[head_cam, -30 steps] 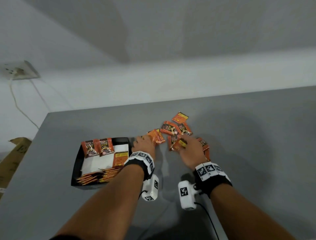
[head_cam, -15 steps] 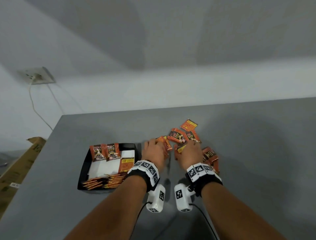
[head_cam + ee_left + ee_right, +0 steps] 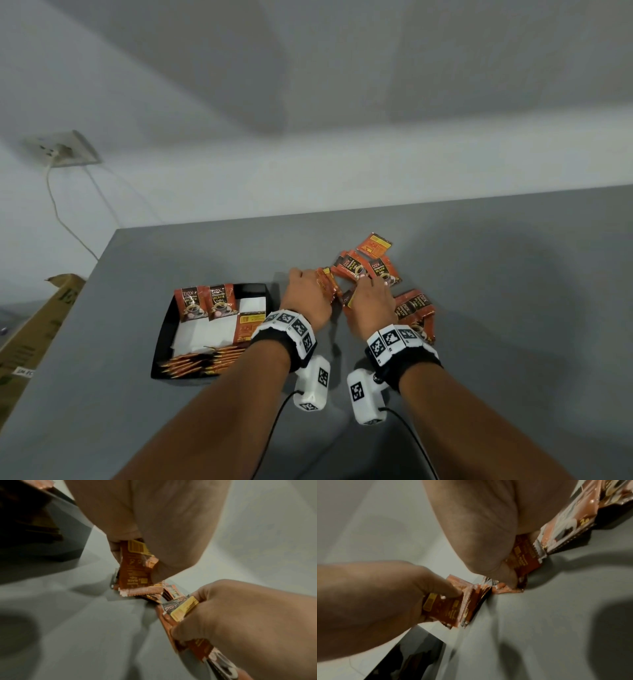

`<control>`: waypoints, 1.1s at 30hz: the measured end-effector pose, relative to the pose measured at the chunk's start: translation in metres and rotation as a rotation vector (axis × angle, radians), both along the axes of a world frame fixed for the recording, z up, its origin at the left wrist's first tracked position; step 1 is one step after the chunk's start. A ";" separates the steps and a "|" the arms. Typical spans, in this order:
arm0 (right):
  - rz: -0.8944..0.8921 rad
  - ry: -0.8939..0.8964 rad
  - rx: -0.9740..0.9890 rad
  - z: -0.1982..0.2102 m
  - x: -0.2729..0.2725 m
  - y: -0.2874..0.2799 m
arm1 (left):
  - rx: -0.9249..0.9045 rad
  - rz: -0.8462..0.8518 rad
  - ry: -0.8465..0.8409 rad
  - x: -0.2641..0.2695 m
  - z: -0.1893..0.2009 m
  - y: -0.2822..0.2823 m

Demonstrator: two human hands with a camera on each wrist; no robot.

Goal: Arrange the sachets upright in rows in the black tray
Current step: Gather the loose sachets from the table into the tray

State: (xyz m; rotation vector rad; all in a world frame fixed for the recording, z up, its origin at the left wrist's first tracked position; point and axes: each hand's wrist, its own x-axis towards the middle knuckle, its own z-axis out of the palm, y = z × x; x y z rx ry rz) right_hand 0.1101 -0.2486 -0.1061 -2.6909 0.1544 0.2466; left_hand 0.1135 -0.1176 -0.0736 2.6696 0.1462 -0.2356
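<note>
Head view | left hand (image 3: 308,298) pinches sachet (image 3: 328,286) | right hand (image 3: 371,305) adjacent

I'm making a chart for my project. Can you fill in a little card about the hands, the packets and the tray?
left hand: holds a small stack of sachets
right hand: grips sachets from the pile
tray: black, left of the hands
in tray: two sachets upright at the back, a row along the front, white liner
table: grey
</note>
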 end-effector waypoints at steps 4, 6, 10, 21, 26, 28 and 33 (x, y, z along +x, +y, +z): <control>0.037 0.015 0.073 0.012 -0.002 -0.006 | 0.121 0.007 0.039 0.009 -0.005 0.000; -0.013 -0.026 0.124 0.016 0.002 -0.013 | 0.142 -0.008 0.062 0.009 -0.011 0.000; -0.113 -0.026 0.104 0.017 0.013 -0.027 | 0.155 -0.031 0.045 0.003 -0.017 -0.001; -0.038 0.021 -0.067 0.001 0.010 -0.020 | 0.105 -0.020 0.006 0.009 -0.005 0.000; 0.026 -0.037 -0.029 0.008 0.008 -0.023 | 0.160 -0.044 0.088 0.011 -0.014 -0.004; -0.023 -0.026 0.004 0.010 0.018 -0.030 | 0.171 -0.041 0.071 0.009 -0.016 -0.005; -0.174 0.091 0.042 0.014 0.045 -0.047 | 0.086 -0.026 0.043 0.002 -0.016 -0.004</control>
